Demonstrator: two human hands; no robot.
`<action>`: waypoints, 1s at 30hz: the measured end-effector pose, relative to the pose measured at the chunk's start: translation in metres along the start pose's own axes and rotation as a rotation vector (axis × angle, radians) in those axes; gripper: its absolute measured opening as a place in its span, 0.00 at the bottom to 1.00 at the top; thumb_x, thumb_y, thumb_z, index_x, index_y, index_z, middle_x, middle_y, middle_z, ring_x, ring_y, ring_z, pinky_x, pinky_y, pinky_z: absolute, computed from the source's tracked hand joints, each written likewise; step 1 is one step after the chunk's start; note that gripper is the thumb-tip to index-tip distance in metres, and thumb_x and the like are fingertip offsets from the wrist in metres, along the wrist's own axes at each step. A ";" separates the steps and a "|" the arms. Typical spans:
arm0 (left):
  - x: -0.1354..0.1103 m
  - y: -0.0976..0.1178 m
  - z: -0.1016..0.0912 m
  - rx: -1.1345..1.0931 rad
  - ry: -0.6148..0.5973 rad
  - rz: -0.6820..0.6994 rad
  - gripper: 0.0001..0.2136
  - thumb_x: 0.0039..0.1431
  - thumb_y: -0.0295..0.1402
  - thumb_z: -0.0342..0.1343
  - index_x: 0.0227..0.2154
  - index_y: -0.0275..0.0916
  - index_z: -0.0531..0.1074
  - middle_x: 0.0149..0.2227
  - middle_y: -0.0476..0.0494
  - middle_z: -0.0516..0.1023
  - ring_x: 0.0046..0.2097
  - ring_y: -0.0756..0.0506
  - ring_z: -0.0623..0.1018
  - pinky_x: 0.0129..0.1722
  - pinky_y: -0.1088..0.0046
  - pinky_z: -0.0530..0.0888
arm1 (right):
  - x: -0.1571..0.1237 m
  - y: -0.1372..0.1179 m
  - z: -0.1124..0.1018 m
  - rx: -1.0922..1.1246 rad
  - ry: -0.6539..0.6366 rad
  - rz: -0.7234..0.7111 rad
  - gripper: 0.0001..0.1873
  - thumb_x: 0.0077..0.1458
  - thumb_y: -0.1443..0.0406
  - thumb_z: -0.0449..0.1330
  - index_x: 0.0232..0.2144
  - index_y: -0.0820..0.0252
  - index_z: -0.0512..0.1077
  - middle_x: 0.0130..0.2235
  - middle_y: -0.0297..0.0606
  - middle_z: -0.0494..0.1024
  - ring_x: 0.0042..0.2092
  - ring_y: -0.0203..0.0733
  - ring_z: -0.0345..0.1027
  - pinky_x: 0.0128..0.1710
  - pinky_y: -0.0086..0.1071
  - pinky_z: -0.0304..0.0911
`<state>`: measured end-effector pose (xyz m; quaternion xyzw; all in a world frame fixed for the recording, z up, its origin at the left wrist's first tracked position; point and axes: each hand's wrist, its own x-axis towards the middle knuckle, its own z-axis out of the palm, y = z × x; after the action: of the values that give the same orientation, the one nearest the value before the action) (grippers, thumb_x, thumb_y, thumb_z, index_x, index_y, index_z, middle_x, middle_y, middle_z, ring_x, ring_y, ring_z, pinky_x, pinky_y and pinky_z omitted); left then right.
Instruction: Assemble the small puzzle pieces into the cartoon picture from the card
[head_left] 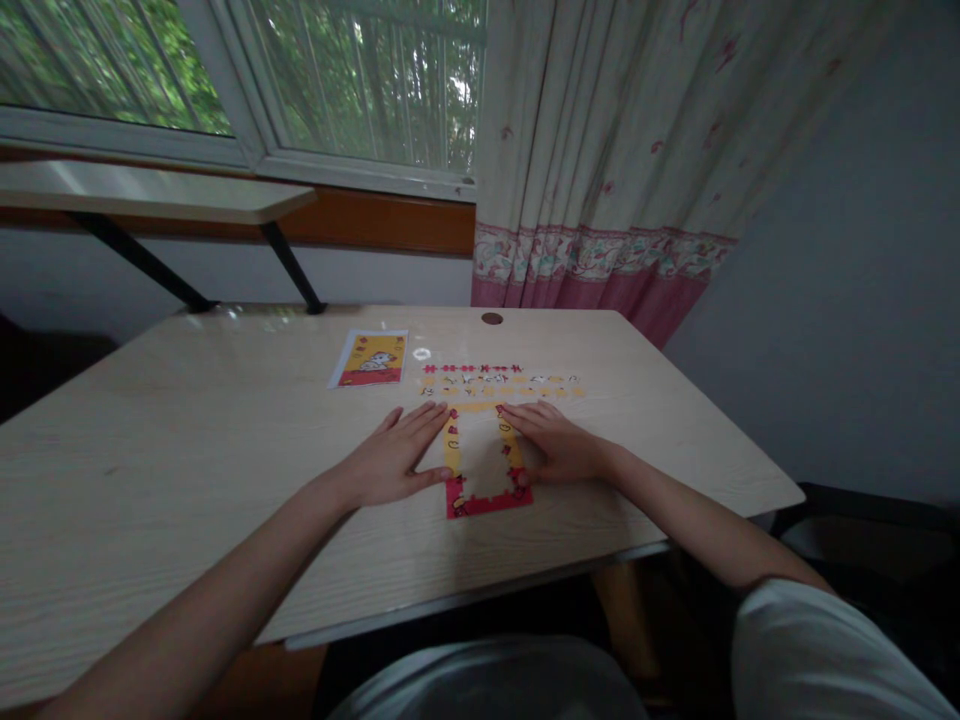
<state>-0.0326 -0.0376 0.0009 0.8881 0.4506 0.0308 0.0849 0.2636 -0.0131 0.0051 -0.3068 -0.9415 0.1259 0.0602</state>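
Observation:
A rectangular jigsaw puzzle border (491, 504), yellow above and red at the bottom, lies on the desk with bare wood inside it. Flat against its left side rests my left hand (397, 455), fingers stretched and thumb apart, touching the edge. My right hand (559, 445) lies the same way on the right side, its fingertips over the upper right corner. Just beyond the border, loose puzzle pieces (502, 380) are laid out in rows, red ones farthest and yellow and white ones nearer. Neither hand grasps a piece.
A reference picture (373, 360) of a white animal on yellow and red lies to the left of the pieces. Behind it are a small white ring (422, 354) and a round brown cap (492, 318). A raised shelf (150, 190) stands at the back left; a curtain (600, 200) hangs behind.

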 end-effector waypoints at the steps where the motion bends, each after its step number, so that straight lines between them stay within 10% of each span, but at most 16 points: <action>1: 0.000 0.000 0.000 -0.002 -0.004 0.001 0.38 0.57 0.58 0.40 0.63 0.37 0.45 0.65 0.34 0.47 0.64 0.34 0.51 0.58 0.44 0.52 | 0.000 0.000 0.000 -0.002 0.003 0.005 0.52 0.47 0.44 0.58 0.64 0.64 0.43 0.64 0.52 0.49 0.63 0.55 0.43 0.60 0.51 0.40; 13: 0.001 -0.003 0.000 0.010 0.025 0.043 0.36 0.59 0.55 0.41 0.63 0.38 0.45 0.64 0.33 0.49 0.64 0.35 0.52 0.58 0.45 0.52 | -0.003 0.001 0.001 -0.027 0.057 -0.014 0.48 0.49 0.47 0.58 0.63 0.66 0.47 0.63 0.52 0.52 0.61 0.54 0.46 0.60 0.48 0.42; 21: -0.008 0.000 -0.008 -0.024 0.203 0.240 0.20 0.59 0.45 0.50 0.50 0.40 0.68 0.53 0.37 0.70 0.54 0.39 0.68 0.53 0.57 0.64 | -0.005 -0.003 -0.007 0.036 0.172 -0.127 0.24 0.52 0.54 0.59 0.49 0.58 0.68 0.49 0.43 0.72 0.52 0.46 0.59 0.54 0.44 0.50; 30: -0.008 0.008 -0.010 -0.039 0.209 0.309 0.15 0.58 0.41 0.52 0.44 0.38 0.72 0.48 0.38 0.74 0.50 0.41 0.72 0.50 0.59 0.66 | -0.005 -0.005 -0.005 0.026 0.177 -0.145 0.22 0.50 0.53 0.60 0.44 0.59 0.70 0.46 0.42 0.74 0.48 0.45 0.62 0.52 0.42 0.51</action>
<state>-0.0322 -0.0478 0.0120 0.9370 0.3145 0.1440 0.0490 0.2654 -0.0190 0.0115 -0.2471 -0.9505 0.1056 0.1561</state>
